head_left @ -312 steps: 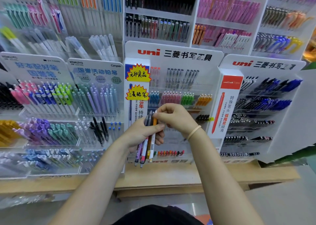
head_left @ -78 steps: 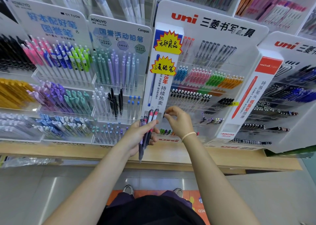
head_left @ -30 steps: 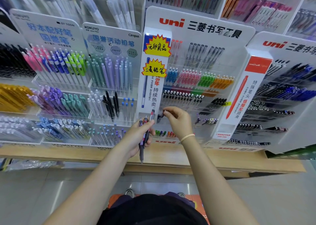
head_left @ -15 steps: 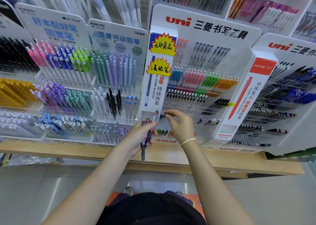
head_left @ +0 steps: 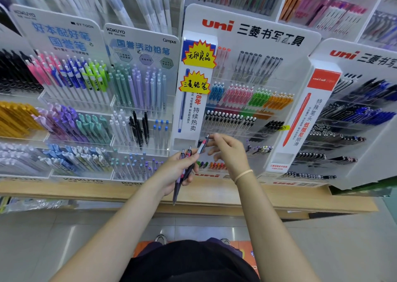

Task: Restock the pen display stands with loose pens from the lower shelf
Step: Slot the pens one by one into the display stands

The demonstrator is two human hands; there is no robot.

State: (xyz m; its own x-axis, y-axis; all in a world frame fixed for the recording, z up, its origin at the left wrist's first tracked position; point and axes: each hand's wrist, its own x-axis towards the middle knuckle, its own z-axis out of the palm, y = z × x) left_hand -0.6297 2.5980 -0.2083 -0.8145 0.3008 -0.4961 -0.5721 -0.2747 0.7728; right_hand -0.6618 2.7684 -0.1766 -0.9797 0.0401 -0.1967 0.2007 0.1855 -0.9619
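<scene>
Tilting pen [head_left: 203, 146] tip-down, cap upper-right

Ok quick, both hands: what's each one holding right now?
Left hand: holding a small bunch of pens.
Right hand: pinching the top of one red-and-white pen sticking up from that bunch.

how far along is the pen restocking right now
Most rows of the uni stand already hold pens. In hand: the left hand grips a small bunch of pens, and the right hand pinches one pen from it. Those remain to be slotted.
</scene>
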